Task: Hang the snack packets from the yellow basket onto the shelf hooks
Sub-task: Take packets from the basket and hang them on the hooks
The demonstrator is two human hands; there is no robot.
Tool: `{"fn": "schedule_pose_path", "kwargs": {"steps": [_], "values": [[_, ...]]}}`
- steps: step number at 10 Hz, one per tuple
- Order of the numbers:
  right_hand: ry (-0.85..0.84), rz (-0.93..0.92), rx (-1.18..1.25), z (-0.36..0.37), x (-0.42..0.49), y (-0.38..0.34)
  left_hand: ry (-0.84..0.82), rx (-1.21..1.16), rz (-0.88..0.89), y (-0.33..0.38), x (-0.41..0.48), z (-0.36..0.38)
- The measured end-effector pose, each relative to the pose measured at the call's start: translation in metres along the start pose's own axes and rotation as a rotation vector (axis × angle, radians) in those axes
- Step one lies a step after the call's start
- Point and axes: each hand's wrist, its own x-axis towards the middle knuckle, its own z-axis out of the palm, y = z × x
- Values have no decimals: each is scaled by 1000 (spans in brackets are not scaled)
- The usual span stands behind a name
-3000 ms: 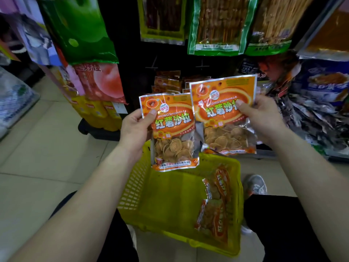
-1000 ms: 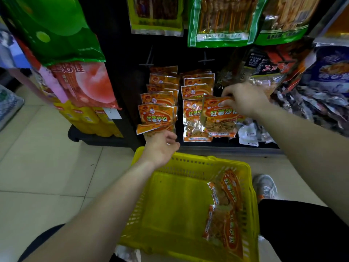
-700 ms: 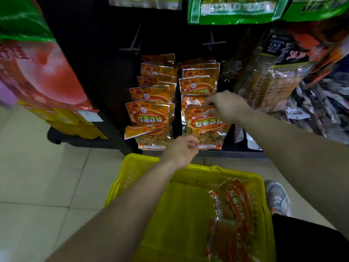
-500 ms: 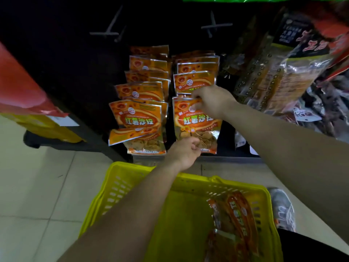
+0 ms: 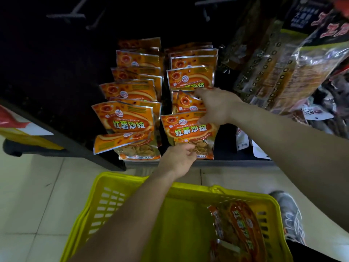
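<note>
Right hand (image 5: 217, 106) pinched top of front packet (image 5: 188, 133), likely seating hole on hook; left hand (image 5: 179, 157) gripped its bottom edge, steadying. More packets (image 5: 239, 224) waited at yellow basket (image 5: 132, 186) right side.

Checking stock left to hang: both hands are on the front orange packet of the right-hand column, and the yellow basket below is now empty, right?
Not quite. The head view shows the yellow basket still holding orange packets at its right side. The rest stands: left hand at the front packet's bottom, right hand at its top.
</note>
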Motion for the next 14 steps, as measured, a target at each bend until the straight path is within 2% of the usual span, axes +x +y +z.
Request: {"fn": "schedule_pose_path", "kwargs": {"steps": [3, 4, 5, 6, 8, 10, 12, 14], "values": [[264, -23, -39, -1, 12, -7, -10, 87, 12, 5, 28, 1], [209, 29, -59, -2, 18, -1, -55, 52, -14, 2, 27, 4], [230, 136, -2, -4, 20, 12, -61, 23, -12, -1, 26, 8], [311, 150, -80, 2, 21, 15, -64, 7, -12, -3, 27, 8], [227, 202, -186, 1, 25, 15, -13, -55, 4, 1, 27, 9], [135, 225, -42, 0, 24, 2, 45, -137, -26, 1, 24, 10], [80, 176, -22, -3, 27, -6, 10, -90, -37, 1, 14, 9], [103, 62, 17, -10, 22, -14, -41, -31, -54, 3, 12, 11]]}}
